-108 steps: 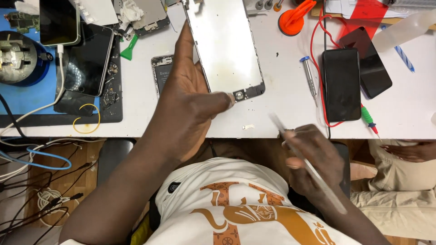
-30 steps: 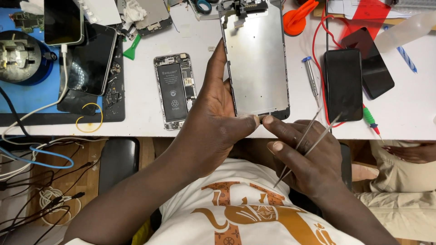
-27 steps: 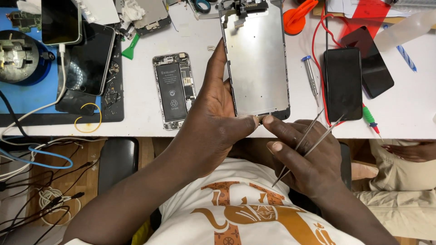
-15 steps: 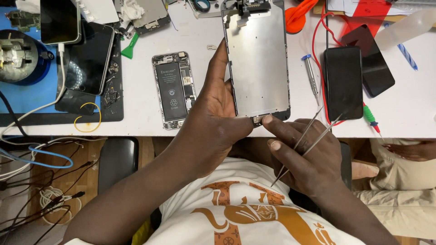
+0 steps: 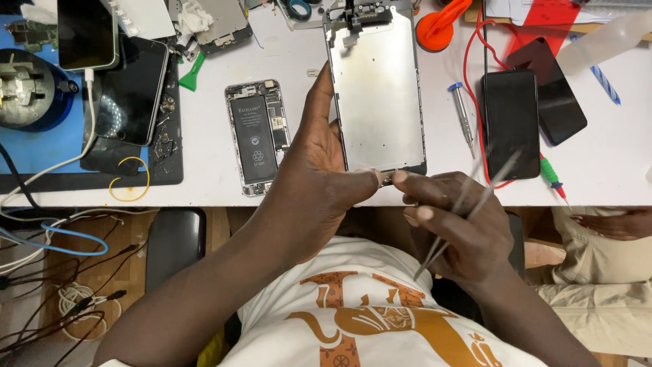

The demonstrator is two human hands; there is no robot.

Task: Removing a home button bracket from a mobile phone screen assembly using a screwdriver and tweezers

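My left hand (image 5: 314,180) grips the lower left edge of a phone screen panel (image 5: 377,88) that lies back side up, its metal shield showing, over the white table. My right hand (image 5: 455,228) holds metal tweezers (image 5: 468,200) across its palm, and its thumb and forefinger pinch at the panel's bottom edge, right beside my left thumb. An opened phone body (image 5: 257,136) with its black battery showing lies on the table just left of my left hand.
Two black phones (image 5: 511,122) (image 5: 551,92), a small screwdriver (image 5: 462,117), a red cable and an orange suction tool (image 5: 440,27) lie to the right. At left are a blue mat (image 5: 41,146), dark phones (image 5: 132,88) and a white cable. Another person's hand (image 5: 611,223) rests at right.
Earlier my left hand held the panel tilted up while my right held the tweezers low and away. The panel now lies flatter over the table, and my right fingers have come up to its bottom edge.
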